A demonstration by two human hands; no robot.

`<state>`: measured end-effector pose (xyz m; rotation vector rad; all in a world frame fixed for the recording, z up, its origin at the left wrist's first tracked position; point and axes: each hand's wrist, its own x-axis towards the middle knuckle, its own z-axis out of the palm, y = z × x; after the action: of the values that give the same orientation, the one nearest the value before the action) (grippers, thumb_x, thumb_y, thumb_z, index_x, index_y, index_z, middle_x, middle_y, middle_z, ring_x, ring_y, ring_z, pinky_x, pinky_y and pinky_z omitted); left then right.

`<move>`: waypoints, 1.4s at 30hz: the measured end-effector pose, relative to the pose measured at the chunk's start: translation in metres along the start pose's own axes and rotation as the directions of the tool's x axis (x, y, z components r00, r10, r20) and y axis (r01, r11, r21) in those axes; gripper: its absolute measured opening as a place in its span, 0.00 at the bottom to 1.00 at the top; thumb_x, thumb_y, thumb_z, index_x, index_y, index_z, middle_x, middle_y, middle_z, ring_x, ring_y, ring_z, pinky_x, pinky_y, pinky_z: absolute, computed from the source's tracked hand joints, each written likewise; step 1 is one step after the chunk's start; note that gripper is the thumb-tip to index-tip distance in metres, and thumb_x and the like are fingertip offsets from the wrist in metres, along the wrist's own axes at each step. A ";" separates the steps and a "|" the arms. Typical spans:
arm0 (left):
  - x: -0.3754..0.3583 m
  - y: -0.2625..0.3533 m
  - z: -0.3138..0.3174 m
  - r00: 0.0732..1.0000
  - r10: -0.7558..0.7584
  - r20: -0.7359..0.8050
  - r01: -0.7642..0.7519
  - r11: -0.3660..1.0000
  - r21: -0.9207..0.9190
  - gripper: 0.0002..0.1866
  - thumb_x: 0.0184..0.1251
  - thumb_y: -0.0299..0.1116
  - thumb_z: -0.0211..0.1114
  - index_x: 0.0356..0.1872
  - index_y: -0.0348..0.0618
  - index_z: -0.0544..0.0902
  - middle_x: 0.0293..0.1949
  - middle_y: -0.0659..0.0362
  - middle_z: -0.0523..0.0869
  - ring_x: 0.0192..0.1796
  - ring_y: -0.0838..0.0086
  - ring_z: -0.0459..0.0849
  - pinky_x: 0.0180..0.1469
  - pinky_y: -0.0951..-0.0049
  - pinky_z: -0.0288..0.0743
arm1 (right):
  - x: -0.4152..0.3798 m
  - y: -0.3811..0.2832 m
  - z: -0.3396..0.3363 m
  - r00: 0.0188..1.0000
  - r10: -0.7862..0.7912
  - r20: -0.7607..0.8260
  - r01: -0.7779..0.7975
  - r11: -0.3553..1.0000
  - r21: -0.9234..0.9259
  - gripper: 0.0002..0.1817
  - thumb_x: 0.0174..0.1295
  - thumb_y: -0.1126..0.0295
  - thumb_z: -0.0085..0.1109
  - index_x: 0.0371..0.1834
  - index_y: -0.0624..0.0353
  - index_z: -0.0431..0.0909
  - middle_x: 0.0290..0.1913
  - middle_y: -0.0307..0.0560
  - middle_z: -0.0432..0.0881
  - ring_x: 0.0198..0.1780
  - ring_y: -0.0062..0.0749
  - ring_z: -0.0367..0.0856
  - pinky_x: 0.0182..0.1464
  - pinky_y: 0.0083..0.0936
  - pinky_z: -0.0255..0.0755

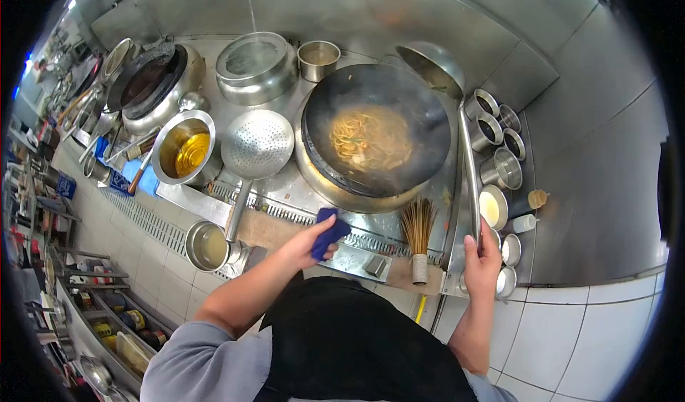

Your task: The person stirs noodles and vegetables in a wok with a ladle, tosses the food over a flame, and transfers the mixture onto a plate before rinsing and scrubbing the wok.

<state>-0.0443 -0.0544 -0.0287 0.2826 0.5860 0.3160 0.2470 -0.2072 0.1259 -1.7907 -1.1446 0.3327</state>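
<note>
Noodles lie in a steaming black wok on the stove. My left hand grips a folded dark blue cloth in front of the wok, apart from its rim. On the right, my right hand is closed round the lower end of a long metal handle. That handle belongs to a ladle, whose bowl rests at the wok's upper right edge. Between my hands a bamboo brush stands at the stove's front edge.
A perforated strainer and a pot of oil are left of the wok. Metal seasoning containers and bottles line the right side. A pot of cloudy liquid sits at front left. A second wok is farther left.
</note>
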 end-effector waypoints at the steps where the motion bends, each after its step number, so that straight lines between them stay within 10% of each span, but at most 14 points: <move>1: -0.013 -0.005 -0.008 1.000 -0.017 0.021 0.017 1.000 -0.014 0.24 0.67 0.56 0.57 0.45 0.43 0.75 0.33 0.59 0.79 0.24 0.79 0.72 0.22 0.81 0.63 | -0.002 0.001 -0.001 1.000 0.004 -0.008 -0.004 1.000 0.004 0.24 0.65 0.73 0.57 0.65 0.64 0.68 0.51 0.46 0.80 0.47 0.21 0.76 0.50 0.19 0.70; 10: -0.073 -0.017 -0.018 0.990 0.052 -0.133 -0.070 0.989 -0.133 0.25 0.68 0.54 0.56 0.50 0.40 0.72 0.35 0.57 0.77 0.26 0.77 0.73 0.24 0.79 0.65 | -0.009 0.018 -0.026 0.980 0.161 0.115 -0.166 0.986 0.035 0.23 0.64 0.72 0.58 0.63 0.66 0.70 0.46 0.39 0.81 0.40 0.17 0.74 0.43 0.16 0.70; 15: -0.075 -0.023 -0.005 0.981 0.123 -0.149 -0.136 0.988 -0.079 0.24 0.68 0.54 0.57 0.48 0.41 0.72 0.34 0.57 0.78 0.26 0.77 0.73 0.24 0.80 0.66 | -0.013 0.008 -0.049 0.939 0.195 0.284 -0.074 0.920 -0.386 0.25 0.62 0.66 0.59 0.64 0.42 0.72 0.41 0.53 0.84 0.37 0.41 0.83 0.42 0.29 0.74; 21: -0.076 -0.046 0.002 0.971 0.138 -0.193 -0.152 0.986 -0.061 0.24 0.68 0.54 0.57 0.47 0.40 0.74 0.33 0.57 0.79 0.26 0.77 0.74 0.24 0.79 0.67 | -0.003 0.056 -0.020 0.899 0.200 0.390 0.125 0.736 -0.666 0.25 0.62 0.63 0.56 0.65 0.37 0.70 0.34 0.57 0.82 0.37 0.54 0.81 0.40 0.45 0.74; 42: -0.068 -0.110 0.020 0.955 0.104 -0.278 -0.137 0.985 -0.101 0.25 0.69 0.55 0.54 0.48 0.40 0.73 0.33 0.57 0.78 0.27 0.74 0.75 0.24 0.77 0.67 | -0.050 0.141 0.018 0.913 0.265 0.311 -0.117 0.899 -0.422 0.27 0.66 0.60 0.48 0.70 0.41 0.61 0.38 0.63 0.82 0.40 0.60 0.81 0.41 0.48 0.73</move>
<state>-0.0628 -0.1835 -0.0179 0.1597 0.8192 0.5115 0.2877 -0.2530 -0.0119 -2.2786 -1.3629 0.6059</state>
